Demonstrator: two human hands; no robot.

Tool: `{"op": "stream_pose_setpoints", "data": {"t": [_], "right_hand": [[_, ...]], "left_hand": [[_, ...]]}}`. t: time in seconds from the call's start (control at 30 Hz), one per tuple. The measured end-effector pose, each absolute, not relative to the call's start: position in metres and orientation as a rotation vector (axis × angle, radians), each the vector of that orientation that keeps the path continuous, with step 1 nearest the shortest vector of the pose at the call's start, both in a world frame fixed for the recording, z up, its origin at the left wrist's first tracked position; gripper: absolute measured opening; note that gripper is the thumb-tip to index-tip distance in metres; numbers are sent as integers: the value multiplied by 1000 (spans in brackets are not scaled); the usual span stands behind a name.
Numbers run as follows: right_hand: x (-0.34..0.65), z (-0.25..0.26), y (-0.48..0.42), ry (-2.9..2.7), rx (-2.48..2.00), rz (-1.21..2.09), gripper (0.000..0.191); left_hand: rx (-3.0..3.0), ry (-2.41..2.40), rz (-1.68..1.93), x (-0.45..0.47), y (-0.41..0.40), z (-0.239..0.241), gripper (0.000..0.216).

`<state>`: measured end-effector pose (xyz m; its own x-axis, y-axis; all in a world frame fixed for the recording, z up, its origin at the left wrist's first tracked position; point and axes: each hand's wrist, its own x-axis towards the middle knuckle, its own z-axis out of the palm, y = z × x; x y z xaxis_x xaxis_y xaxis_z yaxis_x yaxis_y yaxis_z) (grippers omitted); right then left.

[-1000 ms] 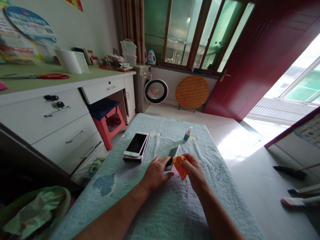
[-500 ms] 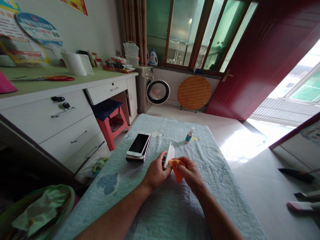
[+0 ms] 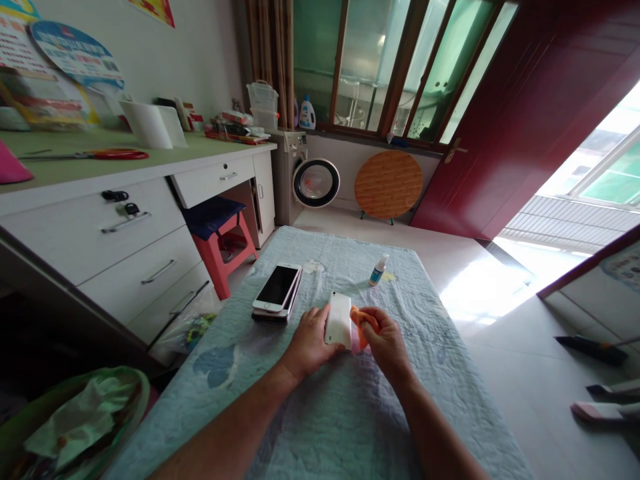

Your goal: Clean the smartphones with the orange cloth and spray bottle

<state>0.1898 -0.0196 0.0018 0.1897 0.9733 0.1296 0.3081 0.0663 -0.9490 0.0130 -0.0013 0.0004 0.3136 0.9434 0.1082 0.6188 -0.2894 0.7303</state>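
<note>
My left hand [image 3: 311, 342] grips a white smartphone [image 3: 339, 319] by its left side and lower edge, the back with its small camera turned up towards me. Bunched in my right hand [image 3: 384, 339] is an orange cloth [image 3: 361, 325], its edge against the phone's right side. To the left lies a stack of phones, with a white phone with a black screen [image 3: 278, 288] on top and a darker one [image 3: 270, 319] under it. Beyond my hands a small spray bottle [image 3: 379, 271] with a blue label stands upright.
A light blue quilted cover [image 3: 345, 413] spreads under everything. At left are a white desk [image 3: 135, 240], a red stool [image 3: 225, 257] and a green waste bin [image 3: 143, 393]. Further off stand a washing machine [image 3: 289, 180] with its door open and a round wooden tabletop [image 3: 389, 185].
The white smartphone has turned from nearly edge-on to showing its full back. My right hand and the orange cloth have shifted slightly right, to the phone's right edge.
</note>
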Motion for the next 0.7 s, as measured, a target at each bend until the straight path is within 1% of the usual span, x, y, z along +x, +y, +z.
{"op": "stream_pose_setpoints", "data": {"t": [0.13,0.23,0.3,0.43,0.53,0.63,0.7], "right_hand": [[190,-5,-19,-1472,-1362,555,18],[187,-6,-20,-1620,-1315,428,18],[184,-5,-23,-1734,-1293,405,18],[178,-3,-28,-2008,-1274,420,19],[177,-2,-29,-2097,-1312,407,20],[177,-3,-28,-2094,-1361,398,21],[178,-5,-26,-2074,-1388,397,21]], "left_hand": [[2099,1417,659,11,-1,-1,77],[2172,1401,647,11,-1,-4,88],[2212,1379,630,11,0,-7,91],[2256,1385,628,10,0,-9,73],[2302,1381,616,9,0,-7,62],[2335,1366,582,7,0,-5,57],[2345,1354,563,6,1,-3,58]]}}
